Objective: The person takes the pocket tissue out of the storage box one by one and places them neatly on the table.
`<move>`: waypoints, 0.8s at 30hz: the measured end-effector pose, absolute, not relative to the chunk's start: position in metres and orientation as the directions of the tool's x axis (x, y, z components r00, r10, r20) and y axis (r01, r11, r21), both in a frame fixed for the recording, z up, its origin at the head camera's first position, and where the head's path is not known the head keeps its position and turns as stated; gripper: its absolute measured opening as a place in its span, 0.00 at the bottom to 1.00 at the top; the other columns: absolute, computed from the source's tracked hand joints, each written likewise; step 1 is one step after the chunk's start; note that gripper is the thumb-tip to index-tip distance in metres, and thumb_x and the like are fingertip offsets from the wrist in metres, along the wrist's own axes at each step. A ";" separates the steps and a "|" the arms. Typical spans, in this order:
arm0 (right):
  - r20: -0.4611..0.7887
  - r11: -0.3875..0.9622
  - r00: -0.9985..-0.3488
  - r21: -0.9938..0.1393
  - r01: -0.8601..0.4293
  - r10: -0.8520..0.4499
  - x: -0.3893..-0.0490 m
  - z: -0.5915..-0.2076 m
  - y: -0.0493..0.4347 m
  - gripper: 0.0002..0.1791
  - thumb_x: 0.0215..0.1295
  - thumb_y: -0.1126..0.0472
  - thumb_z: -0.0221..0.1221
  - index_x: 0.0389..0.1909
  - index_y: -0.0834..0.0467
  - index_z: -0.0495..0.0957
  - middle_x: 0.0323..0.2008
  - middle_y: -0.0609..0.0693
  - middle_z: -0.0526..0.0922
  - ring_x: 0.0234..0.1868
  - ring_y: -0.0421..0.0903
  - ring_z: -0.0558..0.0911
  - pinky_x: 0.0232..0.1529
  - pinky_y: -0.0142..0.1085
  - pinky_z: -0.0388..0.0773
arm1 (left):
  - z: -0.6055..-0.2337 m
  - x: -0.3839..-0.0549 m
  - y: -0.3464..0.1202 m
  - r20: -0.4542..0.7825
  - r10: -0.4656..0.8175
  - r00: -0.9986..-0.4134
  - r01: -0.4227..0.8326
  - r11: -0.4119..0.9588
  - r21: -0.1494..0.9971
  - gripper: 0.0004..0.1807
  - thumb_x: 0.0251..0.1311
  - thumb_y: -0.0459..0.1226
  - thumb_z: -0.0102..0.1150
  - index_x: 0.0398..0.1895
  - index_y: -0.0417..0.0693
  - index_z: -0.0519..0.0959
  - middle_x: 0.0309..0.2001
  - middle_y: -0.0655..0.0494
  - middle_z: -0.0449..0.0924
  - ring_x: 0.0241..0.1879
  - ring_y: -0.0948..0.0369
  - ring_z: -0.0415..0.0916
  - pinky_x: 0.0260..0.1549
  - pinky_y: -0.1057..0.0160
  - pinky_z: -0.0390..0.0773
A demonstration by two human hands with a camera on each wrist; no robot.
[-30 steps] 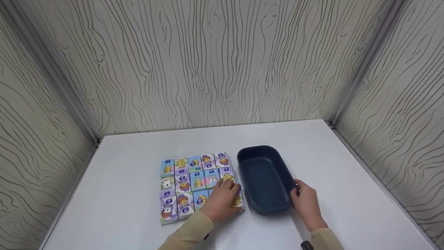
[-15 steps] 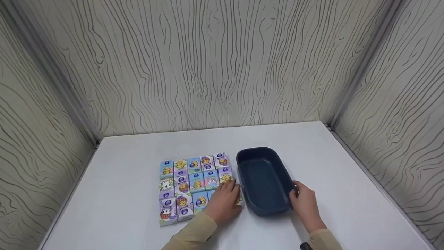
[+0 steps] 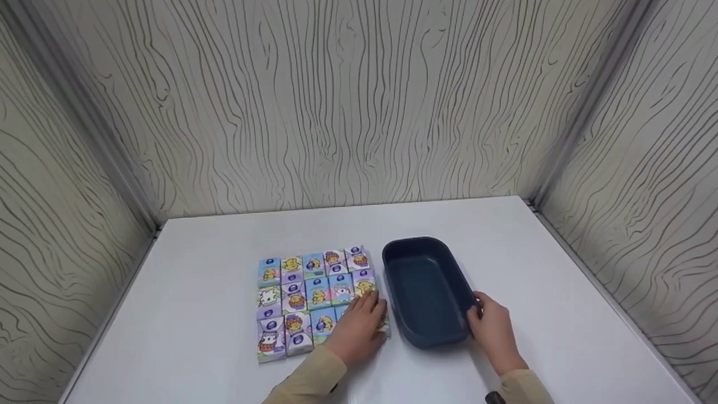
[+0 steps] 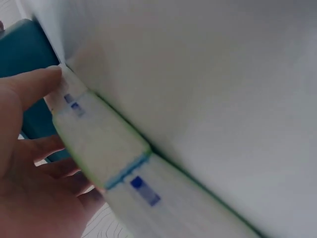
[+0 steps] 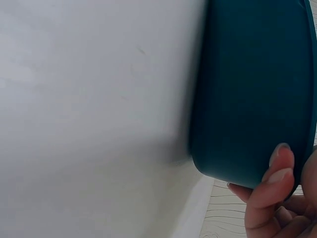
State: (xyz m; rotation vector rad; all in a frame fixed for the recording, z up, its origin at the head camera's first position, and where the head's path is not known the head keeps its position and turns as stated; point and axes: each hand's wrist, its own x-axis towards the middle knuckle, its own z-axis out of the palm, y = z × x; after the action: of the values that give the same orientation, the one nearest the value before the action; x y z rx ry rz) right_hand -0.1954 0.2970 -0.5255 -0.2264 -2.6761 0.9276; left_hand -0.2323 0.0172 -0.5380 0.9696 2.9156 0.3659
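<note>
Printed tissue packs [image 3: 294,294] lie side by side in a flat block of three rows on the white table. My left hand [image 3: 356,334] is over the near right corner of the block and grips an end pack, thumb at its near face and fingers across the top. The left wrist view shows the thumb [image 4: 42,82] touching that pack, with white side faces [image 4: 99,134] in a line. To the right stands a dark teal plastic bin [image 3: 429,300]. My right hand [image 3: 496,331] pinches its right wall near the rim, fingers [image 5: 272,191] against the outside.
The bin's floor is bare. White table [image 3: 185,303] extends around both block and bin. Wood-grain panels [image 3: 336,101] close off the back and both sides, with grey corner posts [image 3: 583,112] between them.
My left hand has shifted slightly left, and the right edge of the block beneath it has moved left too. My right hand and the bin have hardly moved.
</note>
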 end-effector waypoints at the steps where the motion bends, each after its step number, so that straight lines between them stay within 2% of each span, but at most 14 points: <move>1: 0.228 0.780 -0.943 -0.624 0.051 0.244 -0.196 -0.525 0.297 0.19 0.62 0.71 0.52 0.53 0.75 0.72 0.35 0.64 0.81 0.32 0.51 0.80 0.33 0.43 0.79 | -0.537 -0.231 0.017 0.035 0.599 -0.800 0.589 0.774 0.231 0.34 0.64 0.46 0.57 0.71 0.47 0.61 0.72 0.47 0.53 0.72 0.51 0.48 0.69 0.50 0.51; 6: 0.218 0.774 -0.945 -0.631 0.055 0.245 -0.198 -0.523 0.299 0.19 0.61 0.71 0.52 0.53 0.74 0.72 0.30 0.59 0.80 0.24 0.45 0.76 0.22 0.35 0.76 | -0.533 -0.223 0.014 0.048 0.609 -0.792 0.606 0.774 0.186 0.34 0.65 0.46 0.56 0.72 0.49 0.60 0.73 0.50 0.52 0.72 0.52 0.45 0.69 0.49 0.47; 9: 0.201 0.772 -0.952 -0.633 0.054 0.231 -0.200 -0.523 0.300 0.20 0.61 0.70 0.52 0.54 0.74 0.72 0.29 0.57 0.79 0.22 0.44 0.75 0.20 0.33 0.74 | -0.533 -0.216 0.013 0.045 0.612 -0.789 0.611 0.777 0.152 0.34 0.65 0.47 0.56 0.72 0.50 0.60 0.73 0.53 0.53 0.72 0.55 0.46 0.69 0.50 0.49; 15: 0.202 0.782 -0.951 -0.620 0.062 0.236 -0.202 -0.520 0.303 0.20 0.61 0.70 0.52 0.54 0.72 0.73 0.31 0.58 0.80 0.25 0.46 0.76 0.22 0.35 0.75 | -0.533 -0.210 0.017 0.013 0.616 -0.788 0.610 0.777 0.154 0.33 0.65 0.48 0.55 0.71 0.50 0.62 0.73 0.55 0.54 0.71 0.57 0.49 0.68 0.51 0.54; 18: 0.183 0.782 -0.956 -0.620 0.070 0.230 -0.200 -0.518 0.305 0.20 0.62 0.69 0.52 0.55 0.72 0.72 0.33 0.59 0.80 0.25 0.45 0.77 0.21 0.35 0.76 | -0.533 -0.210 0.017 0.001 0.617 -0.787 0.608 0.775 0.174 0.34 0.65 0.49 0.55 0.72 0.51 0.60 0.73 0.55 0.52 0.72 0.57 0.47 0.68 0.51 0.52; 22: 0.146 0.790 -0.966 -0.608 0.082 0.212 -0.194 -0.515 0.309 0.21 0.65 0.65 0.52 0.56 0.71 0.71 0.38 0.61 0.81 0.25 0.45 0.77 0.22 0.36 0.76 | -0.532 -0.208 0.011 0.002 0.601 -0.799 0.580 0.771 0.264 0.37 0.65 0.51 0.55 0.74 0.52 0.56 0.74 0.55 0.51 0.73 0.57 0.44 0.69 0.50 0.48; 24: 0.138 0.803 -0.968 -0.589 0.090 0.210 -0.190 -0.512 0.313 0.22 0.67 0.61 0.52 0.57 0.70 0.71 0.42 0.64 0.81 0.29 0.48 0.79 0.27 0.40 0.78 | -0.529 -0.208 0.005 0.020 0.575 -0.818 0.552 0.775 0.309 0.38 0.64 0.52 0.55 0.74 0.52 0.55 0.74 0.54 0.50 0.73 0.56 0.43 0.70 0.49 0.46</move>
State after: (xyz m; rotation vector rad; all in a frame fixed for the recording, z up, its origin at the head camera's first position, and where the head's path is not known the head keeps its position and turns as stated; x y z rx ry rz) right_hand -0.1902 0.3127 -0.5116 -0.2352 -2.7936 0.8971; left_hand -0.2076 0.0050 -0.5288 0.9179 2.8878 0.4672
